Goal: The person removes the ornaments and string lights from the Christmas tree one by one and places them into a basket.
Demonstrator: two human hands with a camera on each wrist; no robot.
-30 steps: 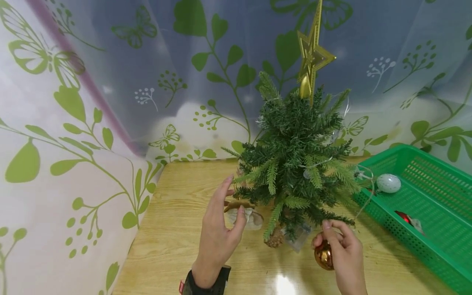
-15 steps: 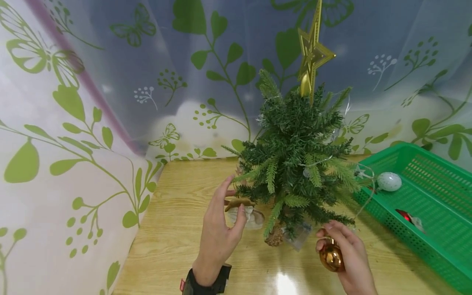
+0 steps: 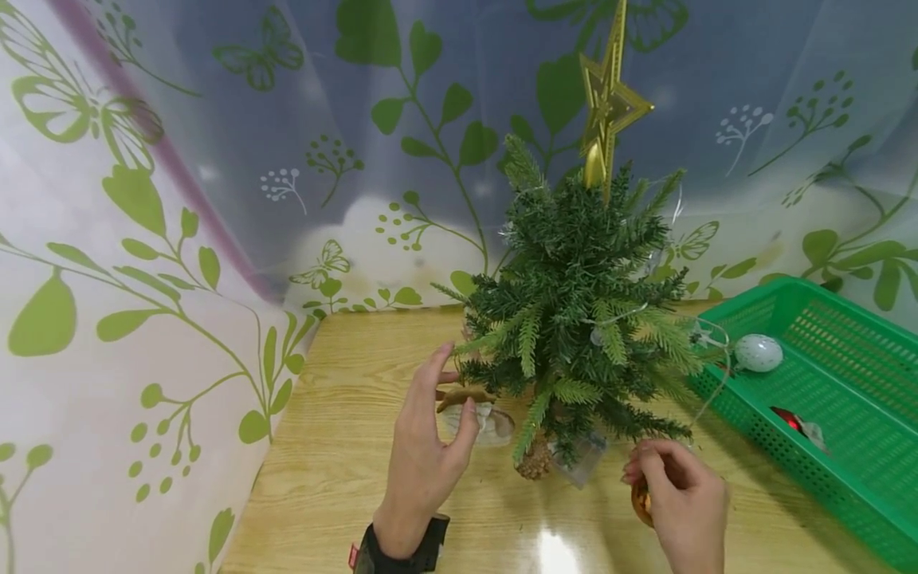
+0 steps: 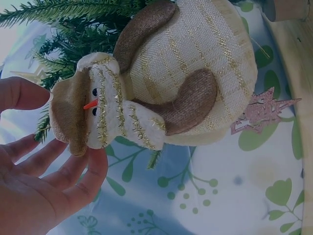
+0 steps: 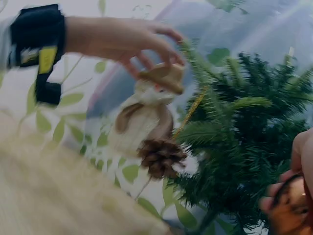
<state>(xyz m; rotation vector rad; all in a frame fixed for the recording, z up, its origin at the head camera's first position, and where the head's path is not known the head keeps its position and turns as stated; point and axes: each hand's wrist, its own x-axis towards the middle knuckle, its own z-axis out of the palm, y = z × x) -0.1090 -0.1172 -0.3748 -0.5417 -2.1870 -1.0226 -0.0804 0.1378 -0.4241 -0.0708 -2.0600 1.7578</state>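
Note:
A small artificial Christmas tree with a gold star on top stands on the wooden table. At its left, my left hand has thumb and fingers curled around the brown hat of a plush snowman. The snowman has a white and gold scarf and brown arms; from the head view mostly its hat and pale body show. Low at the tree's front right, my right hand holds a shiny gold Christmas ball, partly hidden by the fingers. That ball shows at the right wrist view's lower right corner.
A green plastic basket at the right holds a speckled white egg-like ball and a red ornament. A pine cone hangs low at the tree's front. Beyond the snowman is a pink glittery snowflake ornament.
My right hand has moved slightly right and away from the low branch with the gold ball, turning so the fingers cover more of it. My left hand has stayed at the snowman.

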